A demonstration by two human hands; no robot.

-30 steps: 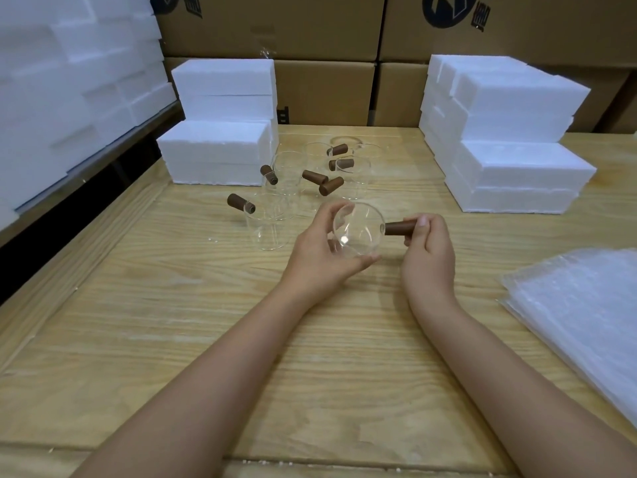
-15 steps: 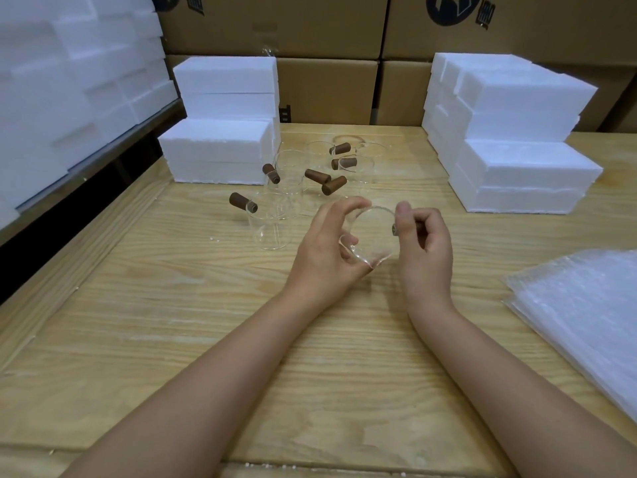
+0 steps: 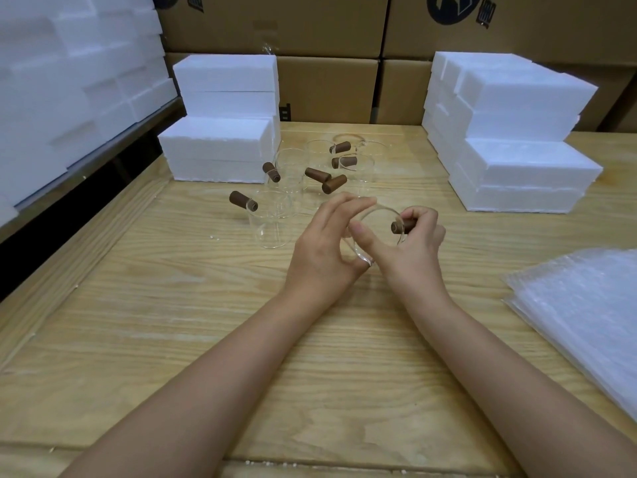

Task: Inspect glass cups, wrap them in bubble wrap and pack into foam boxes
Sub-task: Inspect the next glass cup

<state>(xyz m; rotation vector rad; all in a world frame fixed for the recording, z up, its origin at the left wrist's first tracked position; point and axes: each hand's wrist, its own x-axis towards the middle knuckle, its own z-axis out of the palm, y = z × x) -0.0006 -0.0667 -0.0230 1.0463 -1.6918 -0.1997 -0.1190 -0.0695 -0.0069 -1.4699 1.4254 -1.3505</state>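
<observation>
A person's two bare forearms reach forward over a pale wooden table (image 3: 172, 322). Between the hands, raised a little above the tabletop, is a clear glass cup (image 3: 377, 232) tipped on its side so its round mouth faces the camera. The left hand (image 3: 322, 253) cups the glass from the left, with the fingers curled over the upper rim and the thumb pressed on the lower edge. The right hand (image 3: 412, 250) grips the cup's short brown wooden handle (image 3: 401, 225), which sticks out on the right side, with the fingers folded around it. Both hands are closed on the same cup and sit close together.

Just beyond the hands stands a loose cluster of more glass cups (image 3: 306, 181) with the same brown handles, upright on the table. White foam boxes are stacked at the far left (image 3: 224, 146) and the far right (image 3: 517, 139) of the table. A pile of bubble wrap sheets (image 3: 586, 315) lies at the right edge, well apart from the hands. Brown cardboard cartons (image 3: 327, 84) line the back.
</observation>
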